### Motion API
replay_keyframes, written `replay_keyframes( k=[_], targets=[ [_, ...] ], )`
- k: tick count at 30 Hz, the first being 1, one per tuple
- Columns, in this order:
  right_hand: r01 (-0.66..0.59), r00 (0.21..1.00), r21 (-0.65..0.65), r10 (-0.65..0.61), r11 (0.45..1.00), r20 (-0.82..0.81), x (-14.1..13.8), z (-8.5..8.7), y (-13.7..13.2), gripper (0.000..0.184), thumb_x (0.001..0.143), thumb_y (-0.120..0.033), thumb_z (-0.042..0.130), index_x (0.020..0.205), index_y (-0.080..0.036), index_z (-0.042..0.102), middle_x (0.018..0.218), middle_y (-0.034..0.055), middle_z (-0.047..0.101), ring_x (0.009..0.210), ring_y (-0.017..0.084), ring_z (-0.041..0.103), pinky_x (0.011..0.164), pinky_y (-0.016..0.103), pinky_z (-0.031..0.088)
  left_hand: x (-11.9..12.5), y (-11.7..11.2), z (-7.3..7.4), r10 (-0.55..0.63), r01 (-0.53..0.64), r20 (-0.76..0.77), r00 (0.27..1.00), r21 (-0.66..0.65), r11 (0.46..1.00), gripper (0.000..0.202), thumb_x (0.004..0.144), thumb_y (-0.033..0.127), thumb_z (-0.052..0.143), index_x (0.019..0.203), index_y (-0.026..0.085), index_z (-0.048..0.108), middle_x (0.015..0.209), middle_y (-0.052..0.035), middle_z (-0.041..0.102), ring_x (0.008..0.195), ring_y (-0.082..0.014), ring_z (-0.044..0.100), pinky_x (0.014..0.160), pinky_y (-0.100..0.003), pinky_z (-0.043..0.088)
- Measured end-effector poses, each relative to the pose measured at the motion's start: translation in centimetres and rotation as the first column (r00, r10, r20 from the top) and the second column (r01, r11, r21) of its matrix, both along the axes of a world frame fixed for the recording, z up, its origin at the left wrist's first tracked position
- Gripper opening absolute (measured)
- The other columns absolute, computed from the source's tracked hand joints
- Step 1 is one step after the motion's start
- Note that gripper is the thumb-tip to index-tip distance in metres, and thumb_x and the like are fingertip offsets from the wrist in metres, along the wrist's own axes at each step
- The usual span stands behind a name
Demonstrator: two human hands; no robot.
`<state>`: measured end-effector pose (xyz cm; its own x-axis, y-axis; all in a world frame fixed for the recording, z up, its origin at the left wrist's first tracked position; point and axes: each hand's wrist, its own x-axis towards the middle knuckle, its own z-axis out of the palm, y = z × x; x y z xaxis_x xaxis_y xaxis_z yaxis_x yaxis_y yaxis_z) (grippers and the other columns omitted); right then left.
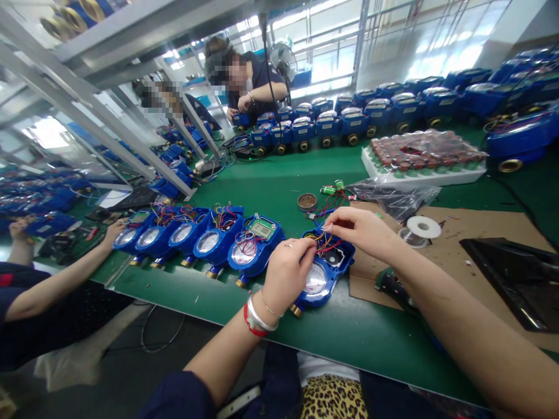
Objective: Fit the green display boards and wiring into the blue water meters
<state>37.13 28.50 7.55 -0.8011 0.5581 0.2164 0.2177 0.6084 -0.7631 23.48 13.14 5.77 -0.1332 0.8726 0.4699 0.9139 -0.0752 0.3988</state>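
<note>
A blue water meter (315, 283) lies in front of me on the green bench, its housing open and coloured wires (325, 240) spilling out. Over the near left of that housing, my left hand (286, 269) is closed with thumb and fingers pinched on the wires. My right hand (356, 228) pinches wires at the housing's upper right; the exact strands are too small to make out. To the left sits another water meter (250, 254) with a green circuit board and a display (263, 229). Several more open meters (207, 240) stand in a row beyond it.
A tray of wrapped batteries (425, 154) stands at the back right. A solder spool (423, 228) rests on cardboard (454, 250), near a black object (506, 279). A small round tin (307, 201) is behind the meter. A co-worker's hand (114, 231) touches the leftmost meter.
</note>
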Motion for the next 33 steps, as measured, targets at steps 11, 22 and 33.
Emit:
replay_keyframes(
  k=[11,22,33],
  targets=[
    [0.006,1.0,-0.007,-0.006,1.0,-0.01,0.5,-0.6,0.5,0.013,0.087,-0.027,0.056,0.081,-0.019,0.065,0.083,0.0016,0.064,0.074,0.015,0.057,0.065,0.027,0.043,-0.8,-1.8,1.0,0.052,-0.062,0.07,0.996,0.137,0.989,0.022,0.09,0.011,0.053,0.108,0.02,0.061,0.109,-0.0065,0.066,0.105,-0.0178,0.059,0.094,-0.039,0.048],
    [-0.001,0.999,0.025,0.002,1.0,-0.038,0.6,-0.8,0.6,0.012,0.086,-0.023,0.053,0.081,-0.02,0.064,0.084,0.0023,0.064,0.08,0.017,0.059,0.069,0.028,0.045,0.2,3.4,2.5,0.026,-0.012,0.25,0.968,-0.055,0.998,0.009,0.089,0.017,0.057,0.095,0.02,0.062,0.091,-0.0015,0.07,0.087,-0.0163,0.065,0.08,-0.033,0.052],
    [-0.066,0.998,-0.149,0.063,0.987,-0.022,1.0,-0.3,0.9,0.012,0.084,-0.028,0.057,0.083,-0.02,0.066,0.086,0.0012,0.065,0.079,0.017,0.059,0.07,0.029,0.045,1.9,4.3,0.5,0.068,-0.026,0.328,0.942,-0.13,0.991,0.008,0.083,0.013,0.063,0.076,0.018,0.062,0.083,-0.0012,0.059,0.081,-0.0155,0.058,0.073,-0.029,0.047]
  ],
)
